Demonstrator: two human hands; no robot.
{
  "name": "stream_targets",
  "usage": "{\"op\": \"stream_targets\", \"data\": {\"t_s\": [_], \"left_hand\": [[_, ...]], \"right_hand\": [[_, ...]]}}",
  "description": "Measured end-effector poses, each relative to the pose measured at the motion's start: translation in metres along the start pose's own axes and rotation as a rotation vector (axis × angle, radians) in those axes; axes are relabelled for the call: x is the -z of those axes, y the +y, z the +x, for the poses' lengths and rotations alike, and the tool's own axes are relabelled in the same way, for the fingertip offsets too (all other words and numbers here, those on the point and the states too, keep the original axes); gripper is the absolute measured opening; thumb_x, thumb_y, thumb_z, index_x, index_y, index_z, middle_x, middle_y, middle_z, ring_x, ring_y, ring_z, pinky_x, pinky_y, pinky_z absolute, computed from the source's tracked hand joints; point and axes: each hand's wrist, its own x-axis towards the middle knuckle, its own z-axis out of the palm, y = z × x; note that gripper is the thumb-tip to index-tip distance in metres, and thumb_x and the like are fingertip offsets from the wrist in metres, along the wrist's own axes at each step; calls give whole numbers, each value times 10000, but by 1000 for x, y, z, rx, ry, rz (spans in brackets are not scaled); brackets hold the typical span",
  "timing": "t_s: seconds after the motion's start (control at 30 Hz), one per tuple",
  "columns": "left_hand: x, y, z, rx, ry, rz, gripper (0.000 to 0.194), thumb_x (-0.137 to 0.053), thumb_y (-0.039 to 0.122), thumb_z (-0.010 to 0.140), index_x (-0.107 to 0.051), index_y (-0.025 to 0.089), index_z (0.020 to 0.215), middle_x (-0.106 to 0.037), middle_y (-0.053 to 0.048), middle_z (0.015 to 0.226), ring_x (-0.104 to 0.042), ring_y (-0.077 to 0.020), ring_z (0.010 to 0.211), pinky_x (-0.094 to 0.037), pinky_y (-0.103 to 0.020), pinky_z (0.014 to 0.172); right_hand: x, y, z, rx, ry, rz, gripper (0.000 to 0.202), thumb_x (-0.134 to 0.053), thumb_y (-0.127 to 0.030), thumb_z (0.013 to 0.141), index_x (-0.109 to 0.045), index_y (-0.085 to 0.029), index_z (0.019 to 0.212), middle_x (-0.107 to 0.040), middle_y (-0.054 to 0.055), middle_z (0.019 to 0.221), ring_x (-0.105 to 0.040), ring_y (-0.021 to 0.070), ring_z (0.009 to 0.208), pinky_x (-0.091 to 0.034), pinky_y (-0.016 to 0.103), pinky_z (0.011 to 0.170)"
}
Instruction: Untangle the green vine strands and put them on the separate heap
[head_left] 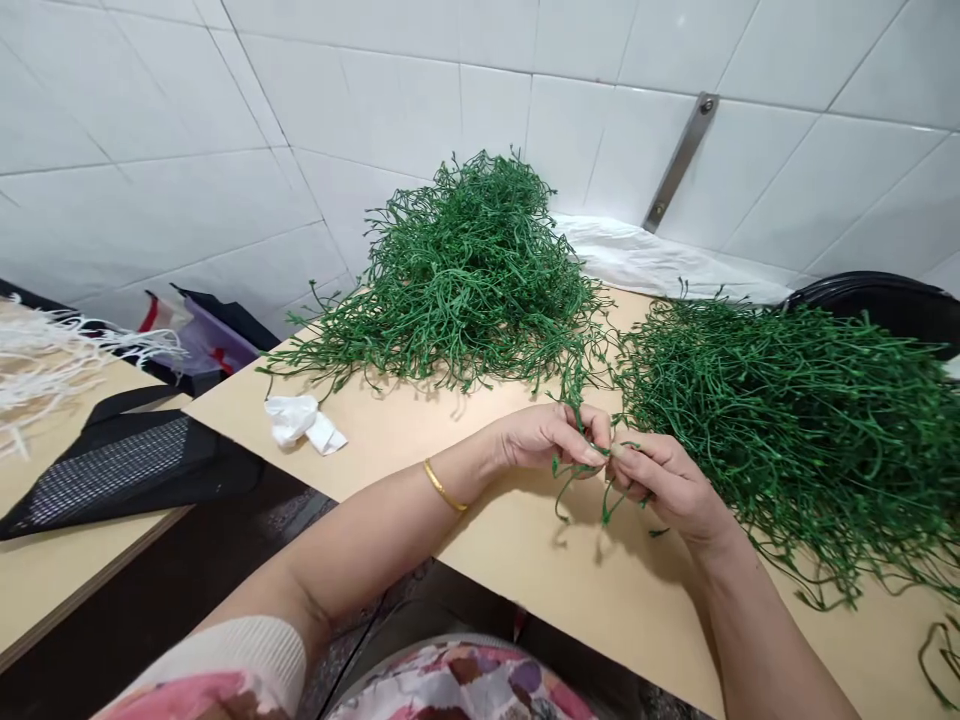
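Thin green cords with small knobby ends (606, 505) hang from between my two hands, over the tan table. My left hand (559, 437) pinches some of them between thumb and fingers, and a gold bangle circles that wrist. Close against it, my right hand (664, 480) also grips the cords, its thumb near the left fingertips. Behind the hands rises a large heap of the same green cords (472, 270). A second pile of green cords (795, 430) spreads to the right of my right hand.
A crumpled white tissue (300, 422) lies at the table's left edge. Farther left, another tabletop holds white cords (52, 360) and a black mesh bag (112, 460). White plastic sheeting (660, 255) and a black rounded object (877, 300) stand against the tiled wall, below a metal bracket (681, 165).
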Motion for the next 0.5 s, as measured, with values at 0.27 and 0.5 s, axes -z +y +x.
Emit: {"op": "stream_targets", "data": {"t_s": [0.27,0.5], "left_hand": [[-6,5,-4,-9,3,-2,252,-767,225,462,-572,134,593,-536,21,508,-462,-73,478,-317,-224,488],[-7,0,6,-156,260,183,329,-655,421,649,-481,146,597,-467,15,540,-419,-70,500,-305,-224,508]], "right_hand": [[-8,-2,1,0,30,186,389,-471,-431,820,-370,-185,536,-275,-61,468,-223,59,412,-177,235,410],[-6,6,14,26,320,-202,348,-419,-434,852,-440,-181,614,-341,-45,532,-302,79,489,-251,221,459]]}}
